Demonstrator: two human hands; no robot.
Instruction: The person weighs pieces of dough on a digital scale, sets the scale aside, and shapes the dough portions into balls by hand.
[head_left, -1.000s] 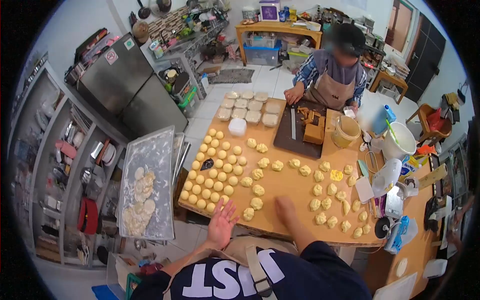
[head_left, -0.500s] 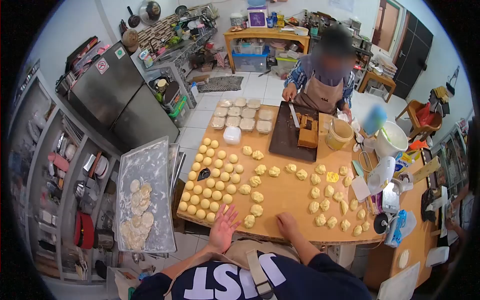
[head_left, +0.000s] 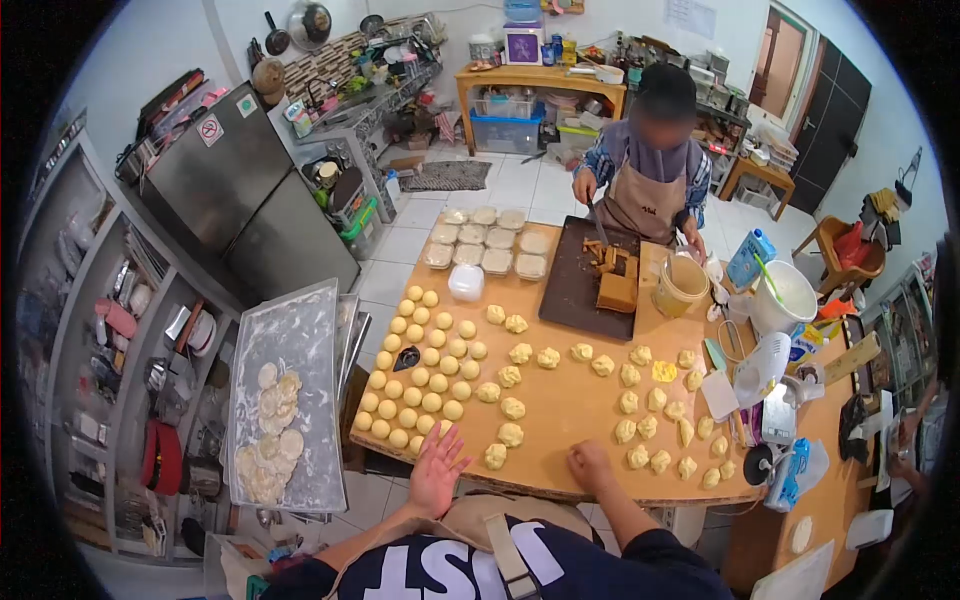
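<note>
- Kitchen worktop (head_left: 560, 425), laid out in zones: smooth balls (head_left: 452, 410) at the left, rough lumps (head_left: 510, 434) in a loose line near the middle and a wider patch at the right. The sorting probably keeps smooth dough apart from rough.
- Balls sit in close rows, many just beside one another, likely to save room; lumps lie mostly apart, perhaps so they don't stick.
- Left hand (head_left: 434, 472): palm up, fingers spread, nothing visible in it. It is at the front edge, nearest the lower balls; whether it touches them I can't tell.
- Right hand (head_left: 590, 466): fingers curled, down on the worktop between the two groups of lumps. Its underside is hidden, so I can't tell whether it closes on anything. The bare stretch around it seems to give it working room.
- Across the worktop, a co-worker grips a knife (head_left: 597, 228) over a dark tray (head_left: 560, 290) bearing cut cake (head_left: 617, 292); the tray presumably catches crumbs.
- Tubs (head_left: 500, 238) stand grouped at the far left corner, out of both people's way.
- Mixer (head_left: 762, 368) and bucket (head_left: 682, 287) sit towards the right, leaving the middle to the dough.
</note>
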